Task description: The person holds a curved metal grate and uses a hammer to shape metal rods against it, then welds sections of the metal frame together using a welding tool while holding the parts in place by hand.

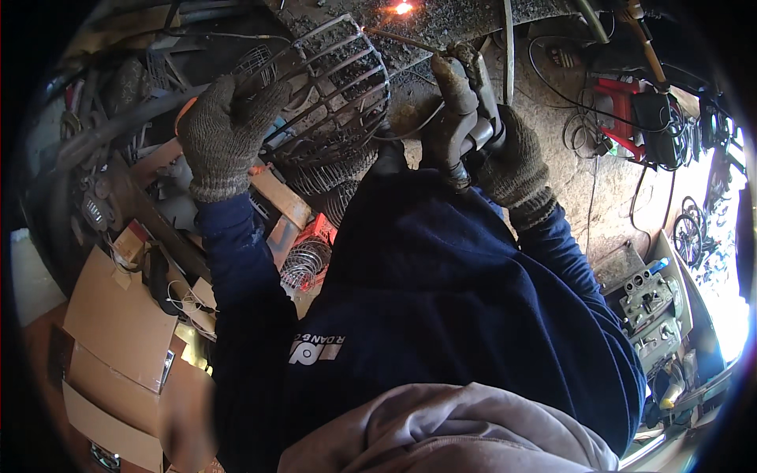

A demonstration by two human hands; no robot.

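My left hand [229, 130], in a grey-brown knitted glove, is closed on the left side of a round wire basket [327, 98] made of welded metal bars. The basket is tilted, its curved rim toward the right. My right hand [516, 162], gloved alike, is closed around a worn metal electrode holder [465, 110]. From the holder's jaws a thin welding rod [402, 41] reaches left, its tip close to the basket's upper rim. Part of the right hand's grip is hidden behind the holder.
A glowing orange spot [403, 8] lies on the dark debris-covered bench [457, 20] ahead. More wire baskets [315, 175] sit below the held one. Cardboard boxes [118, 315] stand at left. A red stool [619, 110], cables and a grey machine [650, 303] are at right.
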